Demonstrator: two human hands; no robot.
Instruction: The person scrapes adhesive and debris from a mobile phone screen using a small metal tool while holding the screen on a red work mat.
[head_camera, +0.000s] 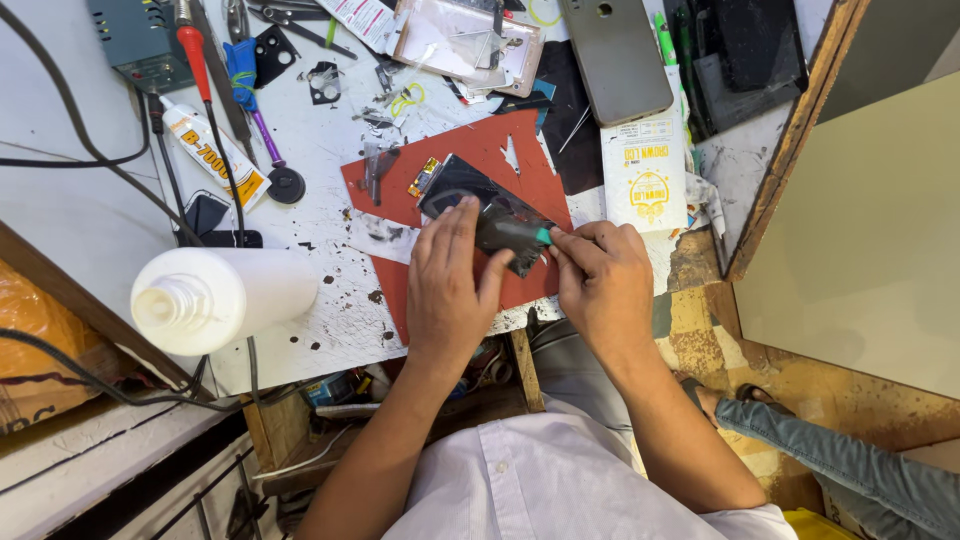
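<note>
A dark phone screen panel was seen lying on a red mat near the front edge of the white workbench, its long axis running diagonally from upper left to lower right. The left hand was laid flat over the panel's near side, fingers spread and pressed down, pinning it; nothing was pinched by it. The right hand was closed in a pinch on a small dark tool with a teal tip, held at the panel's lower-right end. The tool was pointed leftward, across the panel toward the left hand's fingertips. So the panel lay up and to the left of the right-hand grip, and directly under the left hand, which was the nearer one. A yellowish flex part was visible at the panel's upper-left corner.

Around it were noted: a white plastic bottle lying on its side at left, a glue tube, a red-handled screwdriver, a grey phone back, and a white printed packet. Another person's sleeve was seen at lower right, well apart.
</note>
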